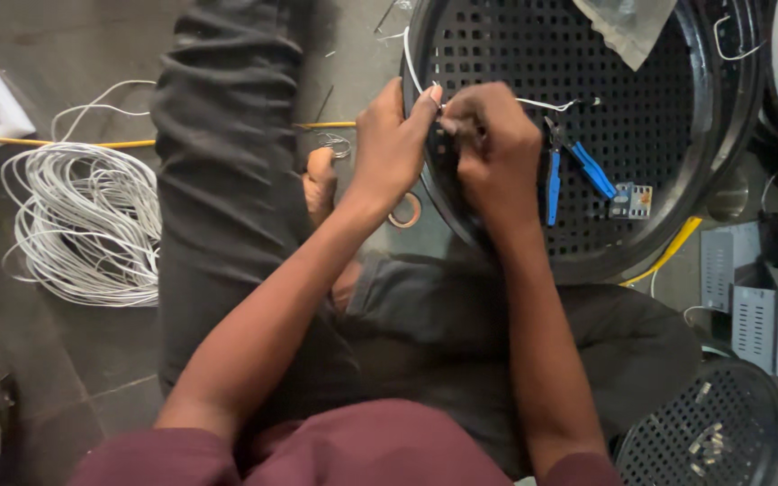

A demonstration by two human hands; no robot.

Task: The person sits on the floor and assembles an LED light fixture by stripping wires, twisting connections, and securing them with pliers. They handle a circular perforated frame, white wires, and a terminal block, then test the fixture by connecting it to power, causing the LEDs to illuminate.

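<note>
Grey concrete floor (92,360) is doing duty as the workbench, with the person sitting on it in dark trousers and leaning over a big round black perforated pan (641,108). Everything is kind of orbiting that pan. Both hands are meeting at its left rim: the left hand (393,144) is pinching a thin white wire (411,67) between thumb and fingertips, and the right hand (493,148) is clenching tight around the same wire just beside it, knuckles nearly touching the left. The wire is looping up over the pan's rim and trailing off to the right across the holes. Inside the pan, right of the hands, blue-handled pliers (574,171) are lying open, with a small grey terminal block (632,200) sitting next to them. A clear plastic bag (628,27) is resting at the pan's top edge. Well left of the pan, past the person's leg, a coil of white cable (83,225) is lying loose, with a yellow cable (47,142) running along just above it. Grey metal boxes (763,315) are sitting to the pan's lower right.
</note>
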